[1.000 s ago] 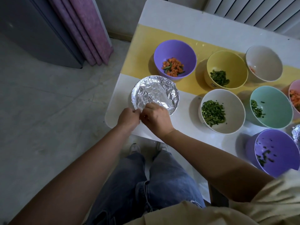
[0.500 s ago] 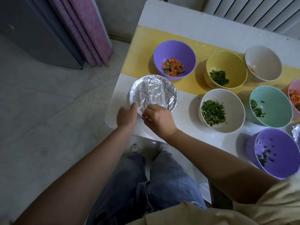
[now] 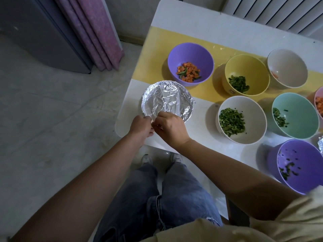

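The round bowl covered in shiny crinkled foil [image 3: 167, 100] sits at the near left corner of the white and yellow worktop [image 3: 192, 23]. The left hand [image 3: 140, 127] and the right hand [image 3: 170, 129] both pinch the foil's near edge with curled fingers. A purple bowl of orange carrot bits [image 3: 190, 64] stands just behind it. A white bowl of chopped greens [image 3: 242, 122] stands apart on the right.

Left hand [image 3: 140, 127] has rejoined the right hand [image 3: 172, 129] on the foil [image 3: 167, 100].

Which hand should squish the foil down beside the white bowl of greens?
Probably the right hand: it pinches the foil nearer the white bowl; the left hand pinches the rim's other side.
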Demonstrator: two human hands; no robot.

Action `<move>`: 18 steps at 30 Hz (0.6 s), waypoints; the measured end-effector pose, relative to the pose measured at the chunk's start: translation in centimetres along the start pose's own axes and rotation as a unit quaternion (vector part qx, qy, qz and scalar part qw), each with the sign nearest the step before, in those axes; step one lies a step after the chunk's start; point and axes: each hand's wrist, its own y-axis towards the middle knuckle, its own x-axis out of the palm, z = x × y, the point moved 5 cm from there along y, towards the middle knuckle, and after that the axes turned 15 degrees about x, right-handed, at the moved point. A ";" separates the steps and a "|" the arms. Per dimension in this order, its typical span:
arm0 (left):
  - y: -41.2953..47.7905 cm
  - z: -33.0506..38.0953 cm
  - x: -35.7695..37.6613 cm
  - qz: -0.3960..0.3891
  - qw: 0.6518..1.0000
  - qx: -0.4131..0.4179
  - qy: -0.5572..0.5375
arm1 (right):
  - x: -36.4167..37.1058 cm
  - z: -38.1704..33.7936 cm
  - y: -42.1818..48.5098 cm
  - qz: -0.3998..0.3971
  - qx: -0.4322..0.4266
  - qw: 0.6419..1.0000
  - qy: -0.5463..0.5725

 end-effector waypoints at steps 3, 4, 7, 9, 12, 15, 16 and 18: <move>0.5 0.1 -0.3 -0.007 0.999 0.031 0.044 | 0.1 0.1 0.0 -0.002 0.007 1.000 0.005; 0.6 0.2 -0.4 -0.013 0.997 0.042 0.062 | 0.1 0.1 0.0 -0.002 0.007 1.000 0.009; 1.0 0.6 -0.9 -0.031 0.991 0.061 0.114 | 0.1 -0.2 0.1 0.002 0.015 1.000 0.018; 1.4 1.1 -1.3 -0.030 0.986 0.079 0.146 | 0.1 -0.5 0.3 -0.007 0.018 1.000 0.017; 2.2 1.5 -1.6 -0.032 0.978 0.103 0.177 | 0.0 -0.1 0.0 -0.021 0.007 1.000 -0.014; 2.4 1.1 -2.0 -0.006 0.977 0.110 0.184 | -0.6 0.6 -0.5 -0.011 0.005 0.999 -0.036; 2.1 0.9 -1.9 0.007 0.978 0.106 0.178 | -0.6 0.7 -0.5 -0.003 0.002 0.999 -0.042; 0.9 0.7 -1.6 0.039 0.979 0.096 0.174 | -0.4 0.6 -0.4 -0.003 -0.010 0.999 -0.037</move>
